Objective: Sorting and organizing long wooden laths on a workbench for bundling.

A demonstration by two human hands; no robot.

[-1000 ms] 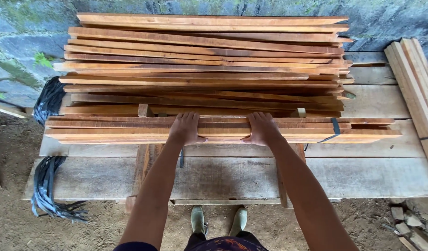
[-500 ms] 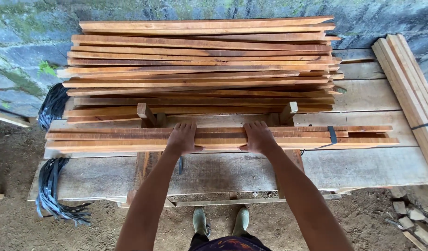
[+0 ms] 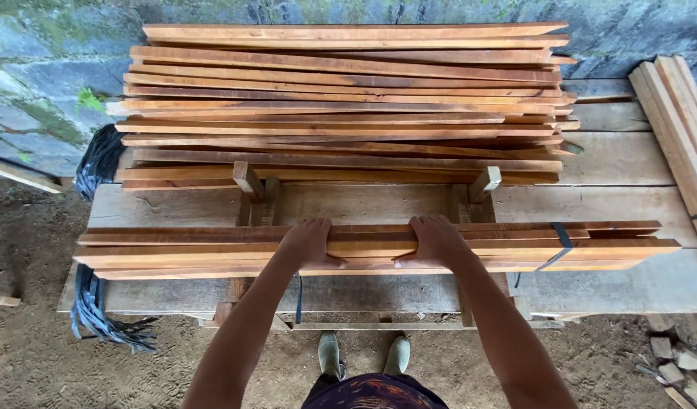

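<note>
- Reddish-brown timber everywhere: a strapped bundle of wooden slats (image 3: 378,248) lies crosswise along the near part of the plank workbench (image 3: 628,163), and both hands are on it
- Left hand (image 3: 309,242) sits palm-down on the bundle just left of centre, fingers curled over its far edge and thumb at the near face, clamping the slats
- Right hand (image 3: 435,241) mirrors it just right of centre, fingers wrapped over the top, thumb tucked against the front, gripping the same bundle
- A dark band (image 3: 560,244) wraps the bundle near its right end, running slantwise across the slats
- Behind the bundle, two short wooden uprights (image 3: 247,180) stand on the bench, one on each side, with bare board between them
- Further back, a big loose stack of slats (image 3: 348,106) is piled against the mossy stone wall (image 3: 38,60)
- More pale boards (image 3: 678,129) lie at an angle at the far right
- Black strapping (image 3: 98,163) hangs in a bunch off the bench's left end, down to the dirt floor (image 3: 30,250)
- Green boots (image 3: 363,354) show below the bench edge
</note>
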